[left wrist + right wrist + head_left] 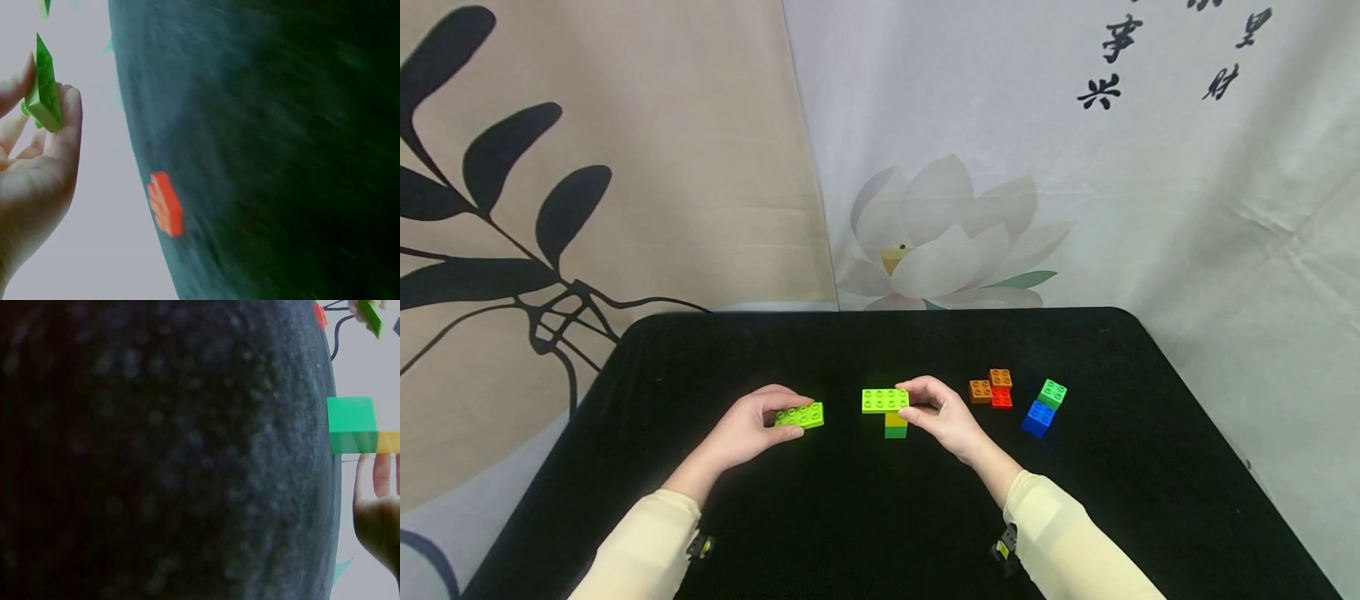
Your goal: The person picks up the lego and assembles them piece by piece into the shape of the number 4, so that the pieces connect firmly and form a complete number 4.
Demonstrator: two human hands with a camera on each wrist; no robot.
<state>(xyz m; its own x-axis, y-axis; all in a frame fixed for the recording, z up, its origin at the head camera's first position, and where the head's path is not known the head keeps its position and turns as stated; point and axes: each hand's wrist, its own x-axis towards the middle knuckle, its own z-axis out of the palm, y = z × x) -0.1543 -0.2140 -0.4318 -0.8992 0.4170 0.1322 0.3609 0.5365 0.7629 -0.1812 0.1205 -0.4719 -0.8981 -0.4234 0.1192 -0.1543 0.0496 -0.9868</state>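
My left hand (748,429) pinches a lime-green toy building brick (801,415) between thumb and fingers, studs facing up. In the left wrist view that brick (44,90) is seen edge-on, raised at the fingertips. My right hand (943,417) grips the right end of another lime-green brick (883,401), thumb in front and fingers behind. Under its right part are a yellow brick (896,420) and a green brick (896,432), stacked. The right wrist view shows the green brick (353,425) at the bottom of the stack, close to the black tabletop.
On the black table (850,517), right of my right hand, lies a cluster of orange bricks (981,392) and a red brick (1002,398). Farther right, a green brick (1052,393) adjoins a blue brick (1038,418). The left wrist view shows a red brick (165,204) on the table.
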